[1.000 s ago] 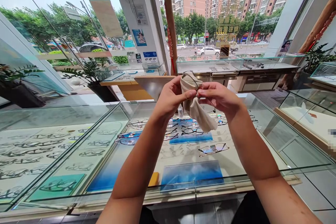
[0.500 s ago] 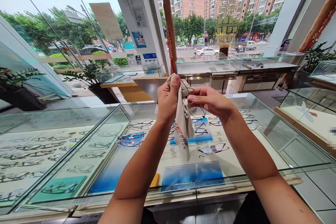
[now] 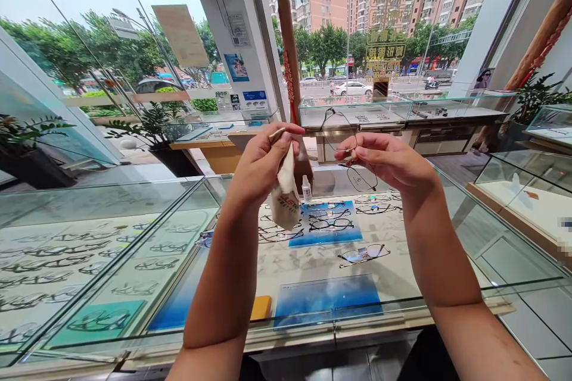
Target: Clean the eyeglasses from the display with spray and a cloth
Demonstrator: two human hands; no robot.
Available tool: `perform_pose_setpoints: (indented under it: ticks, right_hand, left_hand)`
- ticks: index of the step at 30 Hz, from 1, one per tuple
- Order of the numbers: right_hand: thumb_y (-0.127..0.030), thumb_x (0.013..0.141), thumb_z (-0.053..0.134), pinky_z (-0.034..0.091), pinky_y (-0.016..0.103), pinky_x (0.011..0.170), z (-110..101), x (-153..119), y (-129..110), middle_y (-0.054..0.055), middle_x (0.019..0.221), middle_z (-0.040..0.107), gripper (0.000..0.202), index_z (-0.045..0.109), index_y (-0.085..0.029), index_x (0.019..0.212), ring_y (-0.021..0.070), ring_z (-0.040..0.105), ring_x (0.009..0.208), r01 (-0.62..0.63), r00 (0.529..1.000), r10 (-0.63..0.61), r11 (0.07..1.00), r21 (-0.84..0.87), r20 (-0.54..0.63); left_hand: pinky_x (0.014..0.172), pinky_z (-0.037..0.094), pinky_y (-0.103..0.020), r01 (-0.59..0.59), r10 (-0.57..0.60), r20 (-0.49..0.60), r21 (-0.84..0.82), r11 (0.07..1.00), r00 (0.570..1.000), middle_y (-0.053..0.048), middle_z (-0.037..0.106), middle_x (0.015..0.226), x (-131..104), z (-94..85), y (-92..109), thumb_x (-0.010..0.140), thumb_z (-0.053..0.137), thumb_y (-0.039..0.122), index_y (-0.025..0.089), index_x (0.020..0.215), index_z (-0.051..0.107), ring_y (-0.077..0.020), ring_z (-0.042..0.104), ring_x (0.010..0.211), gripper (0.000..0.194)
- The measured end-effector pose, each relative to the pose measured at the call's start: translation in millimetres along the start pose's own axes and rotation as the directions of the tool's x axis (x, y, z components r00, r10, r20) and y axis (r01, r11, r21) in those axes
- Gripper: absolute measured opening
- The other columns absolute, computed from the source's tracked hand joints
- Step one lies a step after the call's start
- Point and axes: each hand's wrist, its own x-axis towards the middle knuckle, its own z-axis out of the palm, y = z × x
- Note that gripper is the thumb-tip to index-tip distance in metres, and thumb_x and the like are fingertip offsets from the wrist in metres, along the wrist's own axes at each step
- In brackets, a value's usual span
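My left hand is closed on a pale beige cleaning cloth with red and dark lettering, which hangs down below the fingers. To its right, my right hand pinches a pair of thin-rimmed eyeglasses near the middle of the frame. One lens stands above the fingertips and the other below them. Cloth and eyeglasses are apart, both held over the glass display case. Between the hands, farther off, a small white bottle stands on the counter.
Rows of eyeglasses lie inside the glass display case below my arms. A yellow-orange block is near its front edge. More display cases stand by the window, and another case is at the right. A potted plant stands behind.
My hands have moved apart. The cloth has come off the eyeglasses and gone left with my left hand, while my right hand holds the eyeglasses in plain view. The small bottle has come into sight.
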Motion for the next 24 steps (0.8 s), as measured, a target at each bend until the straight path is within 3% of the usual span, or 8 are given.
perform_pose_setpoints:
  ticks: [3, 7, 10, 12, 14, 19, 24]
  right_hand:
    - [-0.047, 0.087, 0.087, 0.053, 0.038, 0.098, -3.1, 0.1, 1.3, 0.004, 0.096, 0.075, 0.028, 0.073, -0.022, 0.087, 0.0200, 0.069, 0.097, 0.001, 1.000, -0.001, 0.999, -0.034, 0.016]
    - [-0.044, 0.091, 0.084, 0.052, 0.037, 0.095, -6.2, 1.6, 2.4, 0.002, 0.087, 0.073, 0.025, 0.073, -0.021, 0.087, 0.0184, 0.068, 0.090, 0.007, 1.000, -0.006, 0.998, -0.069, 0.020]
    - [-0.042, 0.089, 0.084, 0.053, 0.037, 0.093, -7.9, 2.4, 2.5, 0.002, 0.085, 0.071, 0.025, 0.072, -0.021, 0.085, 0.0185, 0.067, 0.087, 0.003, 1.000, -0.003, 0.998, -0.066, 0.001]
    - [-0.041, 0.088, 0.084, 0.053, 0.036, 0.092, -9.3, 2.2, 2.3, 0.002, 0.084, 0.071, 0.023, 0.072, -0.021, 0.084, 0.0184, 0.067, 0.086, -0.001, 1.000, 0.001, 0.998, -0.061, 0.003]
    - [-0.039, 0.090, 0.083, 0.053, 0.036, 0.090, -10.9, 1.6, 2.1, 0.002, 0.085, 0.071, 0.021, 0.073, -0.021, 0.085, 0.0183, 0.067, 0.084, 0.002, 1.000, -0.001, 0.998, -0.064, 0.026]
    - [-0.037, 0.093, 0.079, 0.052, 0.035, 0.087, -12.3, -0.2, 1.0, 0.002, 0.082, 0.072, 0.019, 0.073, -0.021, 0.084, 0.0184, 0.067, 0.083, 0.024, 0.996, -0.015, 0.995, -0.098, 0.092]
    - [-0.039, 0.093, 0.080, 0.052, 0.035, 0.087, -8.7, -1.4, -1.9, 0.002, 0.081, 0.070, 0.022, 0.072, -0.021, 0.082, 0.0178, 0.066, 0.081, 0.042, 0.996, -0.031, 0.989, -0.140, 0.084]
  left_hand:
    - [0.049, 0.036, -0.026, -0.065, 0.065, -0.002, 0.110, 0.992, 0.998, -0.002, 0.060, 0.072, -1.1, 3.6, 1.5, 0.091, 0.081, 0.061, 0.023, 0.091, 0.079, -0.0118, 0.047, 0.057, 0.038]
    - [0.073, 0.052, -0.033, -0.253, 0.257, 0.019, 0.251, 0.934, 0.966, -0.007, 0.068, 0.091, -2.8, 11.4, 4.1, 0.089, 0.084, 0.056, 0.023, 0.067, 0.065, -0.0191, 0.061, 0.082, 0.044]
    - [0.094, 0.054, -0.041, -0.351, 0.362, 0.034, 0.343, 0.871, 0.932, -0.010, 0.074, 0.117, -2.8, 16.4, 5.3, 0.075, 0.097, 0.049, 0.026, 0.088, 0.075, -0.0280, 0.064, 0.110, 0.035]
    - [0.099, 0.053, -0.043, -0.371, 0.391, 0.029, 0.382, 0.846, 0.920, -0.012, 0.073, 0.129, -2.1, 19.4, 4.8, 0.063, 0.104, 0.047, 0.027, 0.113, 0.077, -0.0318, 0.063, 0.119, 0.060]
    - [0.101, 0.051, -0.044, -0.382, 0.402, 0.041, 0.411, 0.828, 0.915, -0.012, 0.072, 0.134, -1.5, 22.3, 3.1, 0.060, 0.105, 0.049, 0.027, 0.125, 0.075, -0.0344, 0.061, 0.124, 0.075]
    - [0.107, 0.048, -0.045, -0.443, 0.463, 0.083, 0.481, 0.757, 0.882, -0.011, 0.076, 0.128, -3.2, 27.9, -5.0, 0.066, 0.101, 0.056, 0.027, 0.124, 0.077, -0.0350, 0.064, 0.123, 0.069]
    - [0.102, 0.049, -0.045, -0.456, 0.510, 0.065, 0.555, 0.696, 0.858, -0.011, 0.078, 0.123, -5.2, 29.7, -10.3, 0.069, 0.098, 0.062, 0.026, 0.124, 0.077, -0.0330, 0.066, 0.111, 0.068]
